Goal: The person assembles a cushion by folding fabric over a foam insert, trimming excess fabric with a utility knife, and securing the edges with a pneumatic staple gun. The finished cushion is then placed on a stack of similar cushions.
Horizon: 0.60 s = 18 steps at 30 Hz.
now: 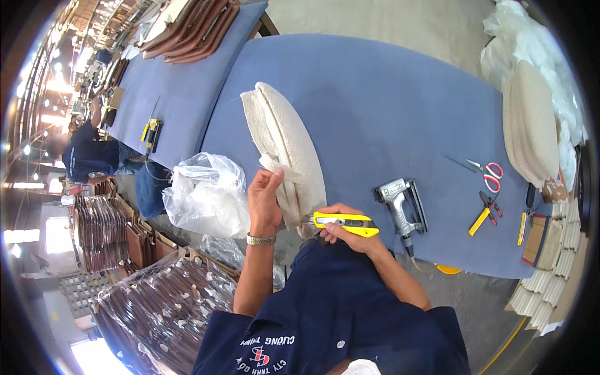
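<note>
A cream, textured upholstered panel (301, 147) with a curved edge stands tilted at the blue table's near edge, its folded fabric border turned up along the left. My left hand (265, 197), with a metal watch on the wrist, pinches a loose pale fabric strip (273, 164) at that border. In my right hand (347, 231) is a yellow utility knife (350, 223). Its blade end points left at the panel's lower corner; whether it touches the fabric I cannot tell.
A staple gun (403, 206) lies right on the blue table (375, 94). Beyond are red-handled scissors (490, 175), yellow-handled pliers (481, 215) and stacked cream panels (530, 125). Clear plastic (206, 194) bulges at left, above wrapped brown pieces (162, 306). A person (94, 150) works far left.
</note>
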{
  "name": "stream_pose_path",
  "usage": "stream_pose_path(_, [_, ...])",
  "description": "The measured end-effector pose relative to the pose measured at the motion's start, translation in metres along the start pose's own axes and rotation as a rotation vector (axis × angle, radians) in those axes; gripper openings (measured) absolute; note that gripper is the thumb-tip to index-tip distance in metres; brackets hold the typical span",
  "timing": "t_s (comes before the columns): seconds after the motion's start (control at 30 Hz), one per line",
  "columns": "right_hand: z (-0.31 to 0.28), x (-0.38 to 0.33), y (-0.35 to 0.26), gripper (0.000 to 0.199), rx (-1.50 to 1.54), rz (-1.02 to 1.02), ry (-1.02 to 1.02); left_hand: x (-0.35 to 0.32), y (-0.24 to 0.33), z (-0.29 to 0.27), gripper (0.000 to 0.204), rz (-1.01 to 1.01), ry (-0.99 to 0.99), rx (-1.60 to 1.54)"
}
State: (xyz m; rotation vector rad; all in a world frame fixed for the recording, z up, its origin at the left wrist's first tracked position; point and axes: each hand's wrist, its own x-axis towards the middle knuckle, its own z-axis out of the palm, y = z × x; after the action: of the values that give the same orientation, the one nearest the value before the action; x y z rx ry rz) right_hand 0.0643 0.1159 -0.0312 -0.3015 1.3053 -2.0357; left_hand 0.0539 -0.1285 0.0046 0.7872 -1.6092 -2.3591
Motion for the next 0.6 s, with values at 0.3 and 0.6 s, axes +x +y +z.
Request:
stream_pose_path(0.3, [-0.160, -0.026, 0.033, 0.052, 0.507, -0.047, 0.848, -0.007, -0.031, 0.003, 0.025, 0.448, 0.007, 0.865])
stream_pose_path(0.6, [-0.007, 0.091, 0.000, 0.036, 0.020, -0.070, 0.225, -0.004, -0.044, 0.035, 0.022, 0.561, 0.062, 1.108])
